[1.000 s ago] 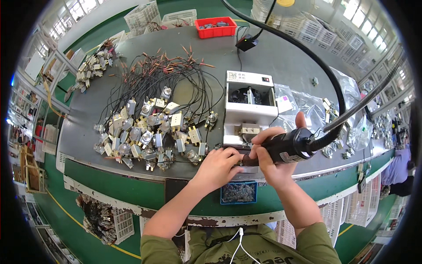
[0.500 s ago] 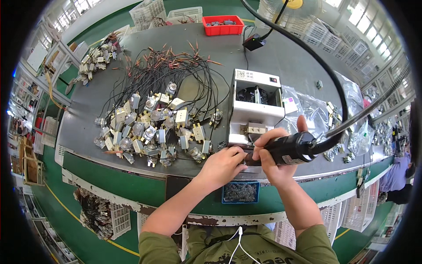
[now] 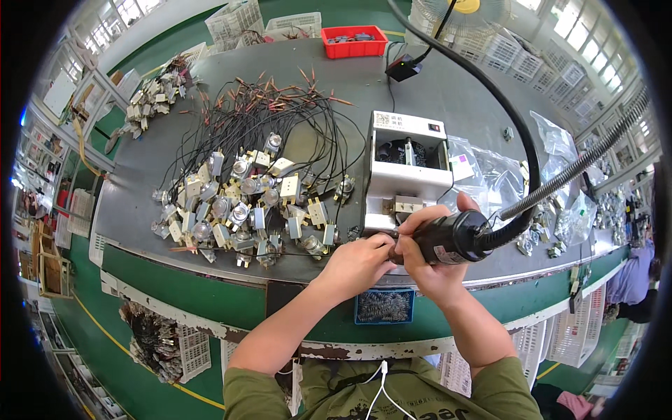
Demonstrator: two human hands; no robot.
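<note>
My right hand [image 3: 435,276] is wrapped round a black cylindrical electric screwdriver [image 3: 455,236], which hangs from a cable and a coiled metal spring. Its tip points left, toward the fingers of my left hand [image 3: 353,266]. Those fingers are pinched together at the front of a silver box-shaped machine [image 3: 411,173]; what they hold is hidden. A thin black wire [image 3: 297,254] runs leftward from beside my left hand. On the left of the table lies a heap of small white and grey parts [image 3: 245,210] with clear round pieces and black leads.
A blue tray [image 3: 358,309] of small metal pieces sits at the table's front edge. Plastic bags [image 3: 493,171] and loose parts lie to the right. At the back stand a red bin [image 3: 355,50] and a black box [image 3: 404,68] on a cable.
The screwdriver's rear end has swung slightly left and toward me, and its cable and spring have shifted. My right hand has tilted with it; my left hand stays nearly in place.
</note>
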